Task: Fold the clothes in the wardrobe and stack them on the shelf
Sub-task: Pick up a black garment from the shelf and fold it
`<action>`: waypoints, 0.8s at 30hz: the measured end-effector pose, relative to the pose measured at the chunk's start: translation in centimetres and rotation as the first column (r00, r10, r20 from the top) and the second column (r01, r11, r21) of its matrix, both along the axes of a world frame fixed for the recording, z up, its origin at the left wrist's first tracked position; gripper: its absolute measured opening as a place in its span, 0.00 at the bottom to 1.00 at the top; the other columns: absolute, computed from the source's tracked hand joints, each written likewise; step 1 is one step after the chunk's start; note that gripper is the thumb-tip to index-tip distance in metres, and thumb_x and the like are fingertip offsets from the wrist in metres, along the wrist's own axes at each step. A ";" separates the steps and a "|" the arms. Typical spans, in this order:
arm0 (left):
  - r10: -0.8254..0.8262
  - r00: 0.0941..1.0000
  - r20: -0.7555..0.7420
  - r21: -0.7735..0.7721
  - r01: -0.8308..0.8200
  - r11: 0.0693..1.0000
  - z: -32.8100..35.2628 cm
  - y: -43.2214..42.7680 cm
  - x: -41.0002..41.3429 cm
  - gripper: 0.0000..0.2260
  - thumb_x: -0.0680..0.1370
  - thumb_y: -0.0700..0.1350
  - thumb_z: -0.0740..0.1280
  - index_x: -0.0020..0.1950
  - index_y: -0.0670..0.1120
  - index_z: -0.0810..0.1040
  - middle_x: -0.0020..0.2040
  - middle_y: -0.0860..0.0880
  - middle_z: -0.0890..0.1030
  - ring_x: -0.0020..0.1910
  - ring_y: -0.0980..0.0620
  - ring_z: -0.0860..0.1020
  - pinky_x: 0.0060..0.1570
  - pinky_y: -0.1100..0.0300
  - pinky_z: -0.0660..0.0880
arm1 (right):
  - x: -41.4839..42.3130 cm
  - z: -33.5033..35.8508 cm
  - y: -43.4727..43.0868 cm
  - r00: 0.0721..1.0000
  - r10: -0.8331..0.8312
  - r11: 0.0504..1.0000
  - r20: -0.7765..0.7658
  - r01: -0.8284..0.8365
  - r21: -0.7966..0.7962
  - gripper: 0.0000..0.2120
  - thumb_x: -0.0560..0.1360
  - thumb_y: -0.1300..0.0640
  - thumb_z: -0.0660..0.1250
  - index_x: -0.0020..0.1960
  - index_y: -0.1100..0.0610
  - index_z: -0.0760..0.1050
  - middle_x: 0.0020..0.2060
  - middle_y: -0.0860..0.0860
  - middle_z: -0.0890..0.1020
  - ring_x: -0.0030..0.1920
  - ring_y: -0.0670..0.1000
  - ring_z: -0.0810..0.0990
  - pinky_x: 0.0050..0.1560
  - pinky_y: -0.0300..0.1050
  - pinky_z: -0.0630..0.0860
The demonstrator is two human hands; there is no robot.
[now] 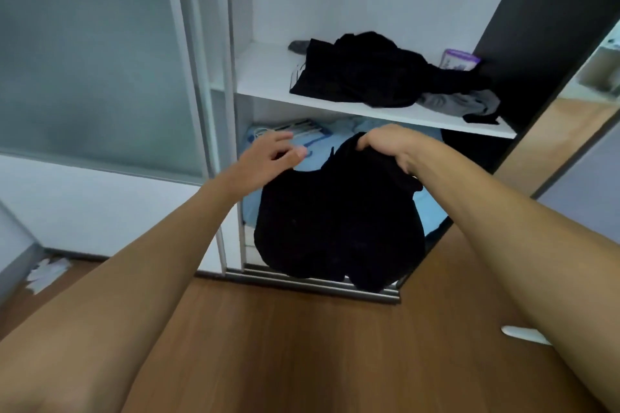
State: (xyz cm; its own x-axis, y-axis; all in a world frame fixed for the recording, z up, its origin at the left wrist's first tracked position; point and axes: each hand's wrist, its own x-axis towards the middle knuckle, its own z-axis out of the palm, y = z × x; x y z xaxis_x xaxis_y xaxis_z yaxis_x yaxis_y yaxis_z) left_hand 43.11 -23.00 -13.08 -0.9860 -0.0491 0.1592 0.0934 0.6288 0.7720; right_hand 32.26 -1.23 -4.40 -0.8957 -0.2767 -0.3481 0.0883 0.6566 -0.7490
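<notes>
I am gripping the top edge of a black garment (339, 221) in my right hand (385, 144), fingers clenched over the bunched cloth, so it is hanging down below that hand in front of the wardrobe's lower compartment, while my left hand (268, 157) is hovering loose-fingered and empty just beside the garment's upper left edge. To fold it well, I am thinking the left hand should be catching the opposite corner at the same height, pulling the cloth flat and even before doubling it. The shelf (268, 77) above both hands is already carrying a rumpled dark pile (369, 74), so I am planning on the bare left stretch.
</notes>
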 end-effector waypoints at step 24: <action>0.277 0.923 0.266 -0.355 -0.174 0.919 -1.7 4.3 -1.0 0.06 0.73 0.43 0.66 0.42 0.49 0.84 0.37 0.56 0.80 0.43 0.51 0.77 0.43 0.60 0.72 | 2.6 -1.9 5.7 0.622 0.771 0.609 -0.135 -0.660 0.439 0.08 0.77 0.48 0.70 0.47 0.53 0.82 0.40 0.50 0.84 0.41 0.50 0.82 0.48 0.48 0.77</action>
